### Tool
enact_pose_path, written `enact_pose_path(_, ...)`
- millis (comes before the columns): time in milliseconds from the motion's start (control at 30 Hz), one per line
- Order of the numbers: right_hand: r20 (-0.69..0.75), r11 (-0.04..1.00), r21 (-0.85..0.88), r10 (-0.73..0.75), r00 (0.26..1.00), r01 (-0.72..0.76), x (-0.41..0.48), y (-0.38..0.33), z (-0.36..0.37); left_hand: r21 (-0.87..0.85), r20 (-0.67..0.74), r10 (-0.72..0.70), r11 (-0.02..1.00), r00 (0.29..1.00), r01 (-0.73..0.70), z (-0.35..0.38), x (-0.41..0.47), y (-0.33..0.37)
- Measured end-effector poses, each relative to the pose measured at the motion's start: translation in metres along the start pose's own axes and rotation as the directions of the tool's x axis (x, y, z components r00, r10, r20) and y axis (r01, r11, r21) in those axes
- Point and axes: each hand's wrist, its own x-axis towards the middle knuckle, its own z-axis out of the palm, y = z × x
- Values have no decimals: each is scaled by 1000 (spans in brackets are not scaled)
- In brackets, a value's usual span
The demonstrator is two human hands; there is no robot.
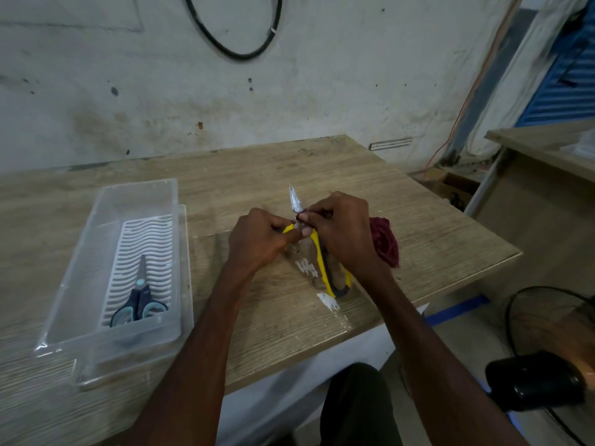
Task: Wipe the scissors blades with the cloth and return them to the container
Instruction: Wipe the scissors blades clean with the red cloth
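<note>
**Yellow scissors** (323, 263): over the middle of the table (289, 162). The blade (294, 198) points up and away from you, and the handles point toward you. You cannot tell whether the handle end touches the tabletop.

**Left hand** (257, 243): your fingers are curled round a yellow handle near the pivot.

**Right hand** (341, 233): your fingertips pinch the cloth (384, 241) against the base of the blade. The rest of the dark red cloth bunches out to the right of this hand.

**Container** (64, 300): clear plastic, on the table to your left and well apart from both hands. A white ribbed tray (145, 233) lies inside it.

**Blue scissors** (140, 297): closed, lying on the near end of that tray with the blades pointing away from you.

**Fan** (534, 378): black, at lower right, beside the table.
</note>
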Motion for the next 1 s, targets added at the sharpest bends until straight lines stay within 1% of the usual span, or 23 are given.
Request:
enact_pose_path(100, -28, 994, -114, -2, 1000, -2, -1, -3, 11, 20, -37, -1, 1000, 999, 2, -1, 0, 2)
enact_pose_path(200, 19, 986, -164, -7, 1000, 10, -8, -2, 17, 13, -27, -12, 1000, 1000, 12, -2, -4, 3)
enact_pose_path(267, 40, 984, -170, -48, 998, 54, -5, 2, 13, 27, -44, -26, 999, 999, 28, -2, -5, 3)
enact_pose_path(367, -11, 985, -172, -17, 1000, 15, -2, 1, 11, 80, -88, -35, 996, 995, 42, 0, -8, 7)
enact_pose_path(433, -49, 987, -158, 0, 999, -7, -8, -4, 12, 72, -104, -29, 997, 994, 37, 0, -8, 9)
enact_pose_path(467, -48, 991, -134, -11, 999, 4, -12, -6, 11, 67, -108, -27, 997, 994, 34, -1, -8, 8)
enact_pose_path(533, -1, 994, -101, -48, 999, 47, -15, -3, 7, 78, -107, -29, 996, 994, 37, -1, -9, 7)
enact_pose_path(600, 28, 991, -126, -43, 999, 46, -5, 6, 5, 101, -112, -30, 994, 993, 41, 0, -9, 9)
enact_pose_path(700, -39, 985, -171, 0, 999, -7, 6, 9, 10, 115, -124, -6, 993, 992, 21, 2, -10, 12)
enact_pose_path(767, -43, 986, -166, -28, 999, 20, -3, 4, 11, 106, -131, -14, 994, 991, 27, 2, -11, 13)
enact_pose_path(833, -3, 982, -165, -89, 996, 87, -14, 4, 7, 91, -141, -33, 995, 989, 46, 1, -11, 14)
enact_pose_path(867, 40, 978, -191, -82, 996, 88, -14, 6, 1, 90, -136, -38, 995, 990, 51, 1, -11, 14)
enact_pose_path(933, 112, 963, -266, -3, 994, 33, -7, 13, -11, 64, -140, -50, 996, 989, 60, 1, -12, 14)
enact_pose_path(967, 81, 962, -273, 14, 997, 9, -2, 17, -17, 43, -154, -57, 997, 986, 65, 1, -11, 14)
enact_pose_path(1000, 0, 965, -264, -1, 1000, 1, 0, 18, -22, 34, -161, -64, 997, 985, 70, 1, -10, 13)
